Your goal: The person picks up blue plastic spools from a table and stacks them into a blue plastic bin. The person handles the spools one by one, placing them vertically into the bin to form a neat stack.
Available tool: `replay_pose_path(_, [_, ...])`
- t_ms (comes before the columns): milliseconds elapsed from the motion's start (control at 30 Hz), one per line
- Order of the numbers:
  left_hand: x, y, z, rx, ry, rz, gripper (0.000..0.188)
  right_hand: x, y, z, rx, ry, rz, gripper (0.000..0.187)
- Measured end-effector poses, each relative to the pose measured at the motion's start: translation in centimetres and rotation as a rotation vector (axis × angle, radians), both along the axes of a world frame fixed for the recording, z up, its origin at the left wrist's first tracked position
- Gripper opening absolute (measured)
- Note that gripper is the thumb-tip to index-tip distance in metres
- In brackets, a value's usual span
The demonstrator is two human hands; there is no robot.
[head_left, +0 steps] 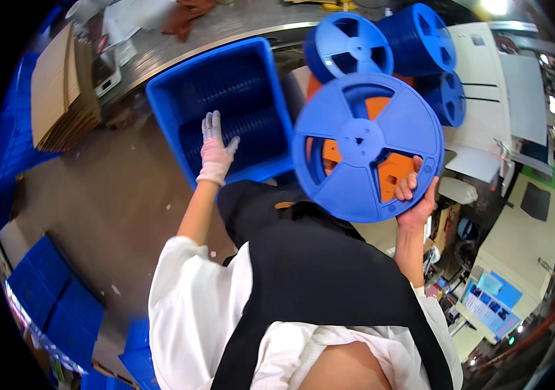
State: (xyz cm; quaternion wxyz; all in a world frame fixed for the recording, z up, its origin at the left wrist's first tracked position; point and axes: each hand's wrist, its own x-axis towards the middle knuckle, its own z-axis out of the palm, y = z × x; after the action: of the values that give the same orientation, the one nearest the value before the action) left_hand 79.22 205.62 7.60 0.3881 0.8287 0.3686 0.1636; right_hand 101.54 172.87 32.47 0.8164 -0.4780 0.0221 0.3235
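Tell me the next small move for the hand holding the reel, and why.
Probably lower the reel leftward toward the bin. The right hand has it lifted in a grip at its lower rim, clear of the stacked reels behind. The gloved left hand is already inside the bin, resting on the row of reels standing there, as if to steady them or make a gap.

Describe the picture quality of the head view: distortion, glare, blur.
Head view: strong fisheye, black corners, and the bin's edges bow near the rim; a lamp at top right blows out white; the reel in the right hand looks sharp; the far rim smears.
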Motion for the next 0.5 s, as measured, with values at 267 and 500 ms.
replay_pose_path(267, [3.0,-2.4,15.1,0.620,-0.335,-0.762,0.043,1.0,-0.5,-1.2,0.600,0.247,0.154,0.058])
replay_pose_path(500, [2.3,-1.7,17.2,0.670,-0.321,-0.856,0.030,1.3,-0.3,-1.5,0.642,0.251,0.234,0.058])
